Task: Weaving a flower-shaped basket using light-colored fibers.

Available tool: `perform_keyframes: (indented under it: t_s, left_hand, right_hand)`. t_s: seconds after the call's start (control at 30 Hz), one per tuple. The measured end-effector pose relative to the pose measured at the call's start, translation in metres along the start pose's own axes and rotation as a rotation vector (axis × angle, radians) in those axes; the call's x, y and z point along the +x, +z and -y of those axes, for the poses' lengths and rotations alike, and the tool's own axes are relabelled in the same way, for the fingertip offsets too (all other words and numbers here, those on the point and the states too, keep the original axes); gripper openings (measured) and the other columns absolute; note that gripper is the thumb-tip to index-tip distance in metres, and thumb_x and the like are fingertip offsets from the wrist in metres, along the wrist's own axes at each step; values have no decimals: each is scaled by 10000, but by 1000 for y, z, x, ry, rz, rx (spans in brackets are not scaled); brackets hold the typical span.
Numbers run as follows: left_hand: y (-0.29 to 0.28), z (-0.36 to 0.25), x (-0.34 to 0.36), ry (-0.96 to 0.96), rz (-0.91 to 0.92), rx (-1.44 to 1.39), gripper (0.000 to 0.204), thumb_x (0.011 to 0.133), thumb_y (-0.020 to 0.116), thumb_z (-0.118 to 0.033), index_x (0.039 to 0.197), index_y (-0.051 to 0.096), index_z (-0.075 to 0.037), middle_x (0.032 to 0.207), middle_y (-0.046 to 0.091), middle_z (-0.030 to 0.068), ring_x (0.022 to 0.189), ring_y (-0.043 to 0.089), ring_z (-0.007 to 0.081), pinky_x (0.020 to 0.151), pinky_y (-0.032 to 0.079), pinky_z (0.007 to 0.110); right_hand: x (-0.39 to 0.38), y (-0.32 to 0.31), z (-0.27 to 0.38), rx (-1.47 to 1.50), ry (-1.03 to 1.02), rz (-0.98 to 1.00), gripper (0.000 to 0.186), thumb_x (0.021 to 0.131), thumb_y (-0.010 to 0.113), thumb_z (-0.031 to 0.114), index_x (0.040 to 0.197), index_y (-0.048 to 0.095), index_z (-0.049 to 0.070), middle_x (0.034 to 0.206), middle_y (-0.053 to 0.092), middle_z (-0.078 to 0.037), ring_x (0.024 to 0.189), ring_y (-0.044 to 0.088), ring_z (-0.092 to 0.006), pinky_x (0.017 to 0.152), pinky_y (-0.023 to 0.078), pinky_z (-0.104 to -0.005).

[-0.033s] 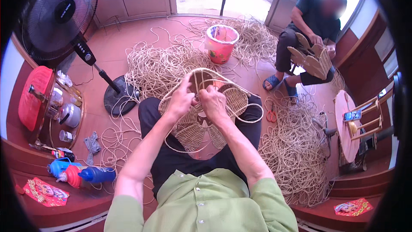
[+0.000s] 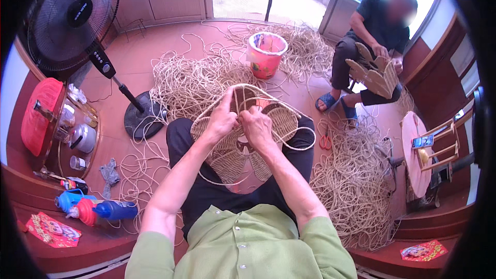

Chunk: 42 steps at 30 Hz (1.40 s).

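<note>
A woven rope piece with petal-shaped panels [image 2: 227, 167] rests across my lap, between my knees. My left hand [image 2: 222, 122] is closed at its upper part, with the index finger stretched up along a pale cord by the rim. Right beside it, my right hand [image 2: 257, 128] is closed with bent fingers on the cord. From near the right hand, a loose loop of cord [image 2: 313, 139] curves out over my right thigh. Another cord end trails below the left side of the piece. The fingertips of both hands are partly hidden.
Heaps of rope [image 2: 356, 191] lie right and ahead. A pink bucket [image 2: 266, 57] stands among them. Orange scissors [image 2: 325, 141] lie right. A standing fan [image 2: 77, 15] and bottles [image 2: 116, 210] are left. A seated person [image 2: 382, 26] holds a similar piece. A stool [image 2: 413, 155] holds a phone.
</note>
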<state>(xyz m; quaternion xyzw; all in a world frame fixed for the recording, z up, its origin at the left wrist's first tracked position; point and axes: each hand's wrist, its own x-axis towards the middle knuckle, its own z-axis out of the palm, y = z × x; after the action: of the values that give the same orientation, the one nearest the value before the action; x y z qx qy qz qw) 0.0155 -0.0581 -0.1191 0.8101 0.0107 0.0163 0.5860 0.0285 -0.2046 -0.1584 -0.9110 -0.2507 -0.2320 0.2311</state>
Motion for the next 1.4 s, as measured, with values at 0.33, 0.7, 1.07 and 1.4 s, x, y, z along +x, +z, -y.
perform_keyframes:
  t_s: [0.33,0.7,1.07,1.4]
  left_hand:
    - [-77,24,-81,58,-270,-277,578,810,622,4,1368,485,-61,846,650,46,578,574,76,458,456,220]
    - [-421,98,-433,-603,-1150,1608,335,851,594,-127,1171,681,-86,1140,683,170,1041,642,352,903,484,446]
    - [-76,17,-171,-286,-59,-13,695,791,752,-84,1418,451,-54,794,660,48,613,593,92,573,491,239]
    - [-84,60,-145,266,-237,945,187,885,602,-128,1045,695,-149,779,683,89,711,674,281,616,515,377]
  right_hand:
    - [-9,-41,26,98,-149,-178,296,797,714,180,1073,637,107,896,607,-42,883,603,-243,759,450,-395]
    - [-58,48,206,899,-611,388,109,803,585,110,868,665,76,838,656,-115,818,646,-328,721,512,-426]
    - [-52,-81,128,166,-344,791,169,725,651,155,890,678,132,835,661,-100,751,651,-283,618,516,-406]
    - [-46,-42,-21,-86,-217,-55,343,795,682,148,1132,624,168,896,538,-19,875,529,-221,777,377,-406]
